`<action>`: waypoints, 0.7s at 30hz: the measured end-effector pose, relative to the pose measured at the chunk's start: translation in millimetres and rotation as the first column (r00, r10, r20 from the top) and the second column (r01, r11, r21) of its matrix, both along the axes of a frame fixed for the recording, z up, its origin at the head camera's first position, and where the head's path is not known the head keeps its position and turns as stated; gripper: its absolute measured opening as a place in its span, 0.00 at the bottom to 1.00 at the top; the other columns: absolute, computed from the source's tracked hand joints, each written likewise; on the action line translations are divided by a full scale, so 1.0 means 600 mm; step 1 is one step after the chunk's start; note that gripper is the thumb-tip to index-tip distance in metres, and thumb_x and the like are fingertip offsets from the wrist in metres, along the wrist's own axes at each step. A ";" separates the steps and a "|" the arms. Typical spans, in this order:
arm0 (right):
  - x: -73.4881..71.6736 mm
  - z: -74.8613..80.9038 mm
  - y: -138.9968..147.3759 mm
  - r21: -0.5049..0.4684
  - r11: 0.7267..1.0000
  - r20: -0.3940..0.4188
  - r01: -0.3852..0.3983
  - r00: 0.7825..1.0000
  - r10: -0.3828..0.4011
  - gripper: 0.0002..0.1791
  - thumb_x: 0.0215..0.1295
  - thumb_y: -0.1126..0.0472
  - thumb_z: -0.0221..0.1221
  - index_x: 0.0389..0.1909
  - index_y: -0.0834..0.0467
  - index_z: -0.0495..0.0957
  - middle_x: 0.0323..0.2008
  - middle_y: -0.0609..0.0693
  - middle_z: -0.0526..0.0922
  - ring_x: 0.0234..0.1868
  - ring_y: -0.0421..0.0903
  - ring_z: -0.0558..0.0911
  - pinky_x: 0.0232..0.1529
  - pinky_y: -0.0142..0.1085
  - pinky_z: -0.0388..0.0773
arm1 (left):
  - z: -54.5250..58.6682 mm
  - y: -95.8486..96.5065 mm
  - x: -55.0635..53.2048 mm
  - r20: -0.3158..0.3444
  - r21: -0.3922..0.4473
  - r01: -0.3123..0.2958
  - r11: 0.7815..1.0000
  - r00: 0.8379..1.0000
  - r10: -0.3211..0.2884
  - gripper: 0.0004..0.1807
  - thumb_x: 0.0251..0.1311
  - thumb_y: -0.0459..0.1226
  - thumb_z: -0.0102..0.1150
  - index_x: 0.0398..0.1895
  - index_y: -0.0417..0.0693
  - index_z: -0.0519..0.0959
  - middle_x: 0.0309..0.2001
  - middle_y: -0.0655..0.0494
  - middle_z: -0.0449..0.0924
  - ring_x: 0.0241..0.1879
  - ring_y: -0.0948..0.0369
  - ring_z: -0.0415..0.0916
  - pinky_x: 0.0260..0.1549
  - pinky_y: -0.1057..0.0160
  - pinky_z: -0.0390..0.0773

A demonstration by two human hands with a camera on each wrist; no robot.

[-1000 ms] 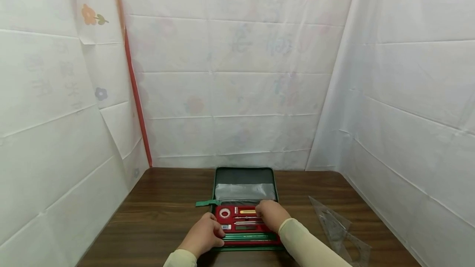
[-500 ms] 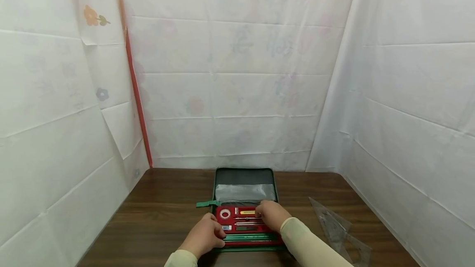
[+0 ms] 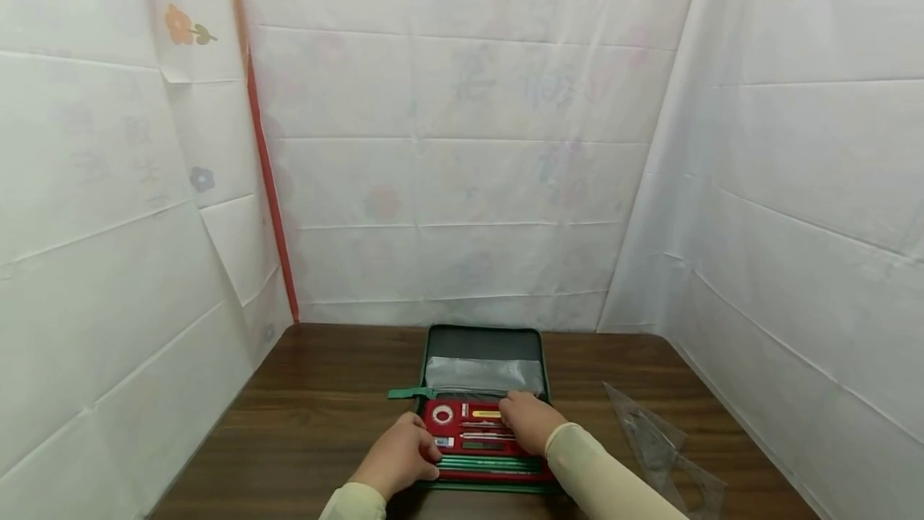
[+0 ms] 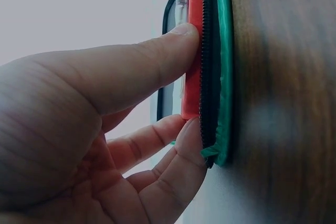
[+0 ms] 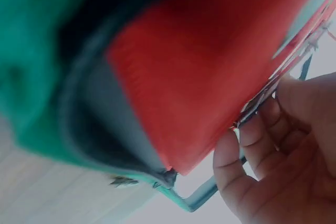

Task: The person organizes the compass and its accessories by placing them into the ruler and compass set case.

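Observation:
A green zip case [image 3: 485, 341] lies unfolded on the table, its dark lid toward the far wall. Inside its near half sits a red tray [image 3: 451, 451] with a white ring-shaped piece [image 3: 443, 414], a yellow tool [image 3: 487, 414], slim metal drawing tools, a small eraser-like block [image 3: 443, 442] and green pencils [image 3: 491, 464]. My left hand [image 3: 395, 456] pinches the tray's near-left corner, the thumb on its near side and fingers round the left edge. At the tray's right edge my right hand [image 3: 532, 421] grips with bent fingers, covering part of the contents.
Two clear set squares [image 3: 653, 444] lie on the wooden table [image 3: 325, 408] to the right, beside my right sleeve. A green strap [image 3: 406, 394] sticks out from the case's left side. White sheets [image 3: 462, 183] enclose the table at the back and both sides.
The case and tray have shifted slightly to the right in the head view. Both hands keep about the same places and hold.

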State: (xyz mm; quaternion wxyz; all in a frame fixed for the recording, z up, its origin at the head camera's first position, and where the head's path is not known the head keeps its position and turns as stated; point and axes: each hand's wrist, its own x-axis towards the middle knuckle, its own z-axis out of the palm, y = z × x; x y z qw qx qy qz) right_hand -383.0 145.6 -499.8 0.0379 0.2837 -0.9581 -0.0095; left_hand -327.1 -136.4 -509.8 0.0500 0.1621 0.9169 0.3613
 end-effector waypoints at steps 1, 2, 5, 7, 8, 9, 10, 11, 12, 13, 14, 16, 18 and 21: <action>0.002 0.001 -0.002 0.011 1.000 -0.004 0.006 1.000 -0.006 0.06 0.79 0.59 0.60 0.38 0.47 0.79 0.36 0.42 0.75 0.38 0.39 0.76 0.44 0.37 0.81 | 0.000 0.000 0.000 0.003 0.000 0.000 1.000 1.000 0.000 0.07 0.53 0.33 0.81 0.29 0.52 0.89 0.56 0.50 0.76 0.54 0.49 0.77 0.50 0.42 0.84; 0.005 0.003 -0.003 0.017 1.000 -0.005 0.010 1.000 -0.010 0.06 0.79 0.59 0.60 0.39 0.48 0.79 0.37 0.42 0.75 0.38 0.40 0.76 0.44 0.37 0.81 | 0.000 0.000 0.000 0.006 0.001 0.000 1.000 1.000 0.000 0.07 0.54 0.33 0.81 0.29 0.52 0.90 0.56 0.50 0.76 0.54 0.48 0.77 0.50 0.42 0.84; 0.016 0.006 -0.004 0.026 1.000 -0.022 0.012 1.000 -0.011 0.05 0.79 0.61 0.59 0.41 0.49 0.78 0.37 0.43 0.75 0.39 0.40 0.76 0.44 0.37 0.81 | -0.001 0.002 -0.001 0.006 -0.003 -0.001 1.000 1.000 0.001 0.07 0.54 0.33 0.81 0.29 0.52 0.90 0.56 0.51 0.76 0.54 0.49 0.77 0.51 0.42 0.84; 0.019 0.007 -0.002 0.027 1.000 -0.024 0.010 1.000 -0.009 0.04 0.79 0.63 0.59 0.42 0.49 0.77 0.38 0.43 0.76 0.40 0.41 0.77 0.43 0.37 0.81 | -0.001 0.002 -0.001 0.002 -0.002 0.001 1.000 1.000 -0.001 0.07 0.54 0.33 0.81 0.28 0.53 0.89 0.55 0.52 0.76 0.53 0.50 0.77 0.50 0.43 0.84; 0.020 0.007 0.000 0.016 1.000 -0.015 0.013 1.000 -0.013 0.04 0.80 0.62 0.58 0.43 0.49 0.77 0.38 0.43 0.76 0.41 0.41 0.77 0.44 0.38 0.81 | -0.001 0.001 -0.002 -0.001 -0.003 0.002 1.000 1.000 -0.002 0.07 0.53 0.33 0.81 0.28 0.53 0.89 0.55 0.52 0.76 0.53 0.50 0.77 0.50 0.43 0.84; 0.018 0.006 0.001 -0.001 1.000 -0.008 0.021 1.000 -0.021 0.04 0.81 0.62 0.57 0.44 0.49 0.76 0.39 0.42 0.77 0.41 0.40 0.78 0.44 0.38 0.81 | -0.001 0.001 -0.002 -0.006 -0.004 0.004 1.000 1.000 -0.004 0.07 0.53 0.33 0.81 0.28 0.52 0.90 0.55 0.52 0.76 0.53 0.50 0.76 0.50 0.43 0.84; 0.016 0.005 0.003 -0.022 0.999 0.004 0.026 1.000 -0.026 0.04 0.82 0.61 0.55 0.44 0.48 0.76 0.39 0.42 0.78 0.41 0.40 0.79 0.44 0.38 0.81 | -0.001 0.001 -0.002 -0.012 -0.006 0.006 1.000 1.000 -0.006 0.07 0.53 0.33 0.81 0.29 0.52 0.90 0.54 0.52 0.76 0.52 0.51 0.76 0.50 0.43 0.84; 0.012 0.004 0.005 -0.047 0.998 0.015 0.033 0.999 -0.033 0.04 0.82 0.60 0.54 0.44 0.48 0.75 0.39 0.42 0.80 0.40 0.39 0.80 0.43 0.39 0.82 | -0.001 0.000 -0.002 -0.016 -0.006 0.009 1.000 1.000 -0.009 0.07 0.53 0.33 0.81 0.29 0.52 0.90 0.54 0.52 0.76 0.52 0.51 0.76 0.50 0.44 0.84; 0.009 0.004 0.007 -0.078 0.996 0.026 0.034 0.999 -0.032 0.04 0.83 0.59 0.53 0.44 0.48 0.74 0.39 0.42 0.81 0.39 0.38 0.80 0.42 0.39 0.81 | -0.001 0.000 -0.002 -0.021 -0.007 0.012 1.000 1.000 -0.012 0.06 0.53 0.34 0.81 0.29 0.52 0.90 0.54 0.53 0.76 0.52 0.51 0.76 0.49 0.44 0.84; 0.006 0.003 0.009 -0.108 0.994 0.030 0.029 0.999 -0.026 0.04 0.83 0.59 0.53 0.44 0.48 0.74 0.38 0.42 0.82 0.37 0.38 0.80 0.40 0.39 0.81 | -0.001 0.000 -0.002 -0.024 -0.008 0.013 1.000 1.000 -0.014 0.06 0.53 0.34 0.81 0.29 0.52 0.90 0.54 0.53 0.76 0.52 0.51 0.76 0.49 0.44 0.84; 0.004 0.002 0.011 -0.132 0.991 0.027 0.023 0.999 -0.020 0.05 0.83 0.59 0.52 0.43 0.47 0.73 0.37 0.42 0.83 0.36 0.37 0.80 0.39 0.38 0.81 | -0.001 -0.001 -0.002 -0.027 -0.010 0.013 1.000 1.000 -0.014 0.06 0.53 0.34 0.81 0.29 0.52 0.90 0.54 0.53 0.76 0.52 0.51 0.76 0.49 0.44 0.84; 0.000 0.000 0.015 -0.162 0.987 0.013 -0.004 1.000 0.006 0.05 0.83 0.60 0.52 0.42 0.48 0.72 0.34 0.43 0.82 0.32 0.36 0.78 0.36 0.36 0.79 | -0.001 -0.001 -0.001 -0.029 -0.009 0.014 1.000 0.999 -0.014 0.07 0.53 0.34 0.81 0.29 0.52 0.90 0.54 0.53 0.76 0.52 0.51 0.75 0.50 0.44 0.84; -0.002 0.000 0.020 -0.172 0.985 -0.008 -0.035 0.999 0.034 0.06 0.82 0.62 0.54 0.41 0.49 0.71 0.32 0.42 0.80 0.32 0.37 0.76 0.35 0.35 0.77 | -0.001 -0.001 0.000 -0.027 -0.007 0.013 1.000 1.000 -0.013 0.07 0.53 0.33 0.81 0.28 0.53 0.89 0.54 0.52 0.76 0.53 0.50 0.76 0.50 0.43 0.84; -0.002 0.001 0.028 -0.160 0.985 -0.045 -0.060 0.998 0.054 0.05 0.79 0.63 0.58 0.43 0.49 0.74 0.34 0.41 0.81 0.36 0.38 0.77 0.38 0.35 0.79 | -0.001 -0.002 0.001 -0.021 -0.001 0.011 1.000 1.000 -0.011 0.07 0.53 0.33 0.81 0.28 0.53 0.89 0.55 0.52 0.76 0.53 0.50 0.76 0.50 0.43 0.84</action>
